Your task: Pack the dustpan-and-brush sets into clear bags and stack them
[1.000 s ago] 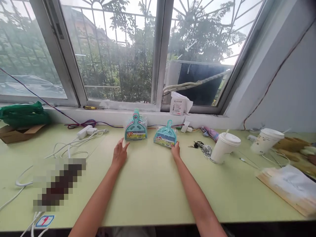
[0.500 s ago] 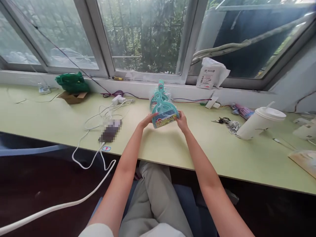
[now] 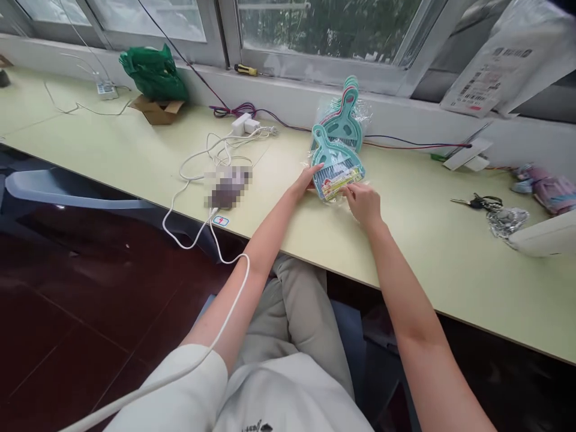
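Observation:
A small teal dustpan and brush set (image 3: 336,163) in clear plastic wrap is tilted up above the table between my hands. My left hand (image 3: 307,180) grips its left edge, thumb on the front. At its lower right corner my right hand (image 3: 363,203) pinches the clear wrap, fingers closed. Right behind stands a stack of similar teal dustpans (image 3: 346,117), also in clear plastic, against the wall under the window. The held set partly hides the stack's lower part.
White cables (image 3: 193,177) and a blurred-out dark object (image 3: 228,187) lie left on the pale table (image 3: 414,240). Further left are a green bag (image 3: 155,72) and a cardboard box (image 3: 157,111). Keys (image 3: 477,202) and a white cup (image 3: 546,234) are at right. A screwdriver (image 3: 246,69) rests on the sill.
My view has tipped down and turned left. My right hand has shifted from the set's right side to its lower corner, pinching the wrap. My left hand keeps its hold.

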The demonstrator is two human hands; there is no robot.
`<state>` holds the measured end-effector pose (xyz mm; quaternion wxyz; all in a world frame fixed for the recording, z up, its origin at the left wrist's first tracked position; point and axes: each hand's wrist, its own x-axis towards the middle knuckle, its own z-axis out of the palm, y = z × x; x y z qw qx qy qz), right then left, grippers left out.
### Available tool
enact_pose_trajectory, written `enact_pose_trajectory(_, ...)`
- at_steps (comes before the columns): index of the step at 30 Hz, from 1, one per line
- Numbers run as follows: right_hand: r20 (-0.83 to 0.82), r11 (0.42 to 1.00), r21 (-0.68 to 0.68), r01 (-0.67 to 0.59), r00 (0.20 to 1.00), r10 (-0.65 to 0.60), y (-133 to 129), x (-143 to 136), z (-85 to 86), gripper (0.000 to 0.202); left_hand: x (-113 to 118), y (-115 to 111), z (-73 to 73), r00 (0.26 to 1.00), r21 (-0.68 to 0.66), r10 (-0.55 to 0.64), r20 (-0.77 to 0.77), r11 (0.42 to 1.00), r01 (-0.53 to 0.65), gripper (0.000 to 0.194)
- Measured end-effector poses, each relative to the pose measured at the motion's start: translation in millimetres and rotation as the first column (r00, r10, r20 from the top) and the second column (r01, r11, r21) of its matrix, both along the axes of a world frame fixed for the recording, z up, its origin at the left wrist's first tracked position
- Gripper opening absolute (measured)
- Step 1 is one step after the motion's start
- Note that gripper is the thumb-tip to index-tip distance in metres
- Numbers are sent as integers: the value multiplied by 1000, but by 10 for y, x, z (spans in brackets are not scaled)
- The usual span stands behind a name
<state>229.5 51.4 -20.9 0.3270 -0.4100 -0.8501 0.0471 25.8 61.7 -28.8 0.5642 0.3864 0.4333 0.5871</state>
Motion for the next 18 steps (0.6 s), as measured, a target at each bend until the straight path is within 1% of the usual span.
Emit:
enact_pose_trajectory(1,-24,997,-73,29,999,-31,11,30,-19,44,2,-21,12,1000,5,-1,3,1000,1,45)
enact_pose_trajectory(3,-137,975,-217,49,987,-80,35,89,-43,47,5,-72,52,1000,6,3,10,1000,-3,46)
enact_pose_trajectory(5,-295,938,-347,4,949,-113,66,124,-52,48,8,-124,100,1000,3,5,12,1000,-5,46)
enact_pose_trajectory(7,-464,875,-476,-85,870,-168,103,122,-61,45,17,-168,139,1000,4,-9,11,1000,9,46)
enact_pose_trajectory(9,-602,785,-583,-211,760,-243,141,92,-89,42,36,-207,165,999,18,-50,10,999,50,47)
enact_pose_trajectory(11,-696,706,-621,-340,653,-298,177,58,-140,40,60,-242,185,993,35,-118,3,992,118,49)
enact_pose_trajectory(12,-732,691,-613,-383,603,-316,194,47,-170,39,69,-257,195,988,45,-153,-2,987,153,51)
enact_pose_trajectory(13,-762,693,-597,-403,555,-334,211,44,-200,38,73,-269,204,983,56,-182,-10,982,183,52)
enact_pose_trajectory(15,-799,733,-567,-375,466,-380,244,58,-247,35,63,-278,216,976,75,-213,-36,974,215,55)
enact_pose_trajectory(16,-809,757,-557,-343,432,-399,257,73,-260,33,50,-274,217,976,79,-212,-55,973,216,56)
enact_pose_trajectory(18,-822,786,-538,-306,398,-408,270,106,-261,29,12,-250,202,977,73,-193,-91,977,200,59)
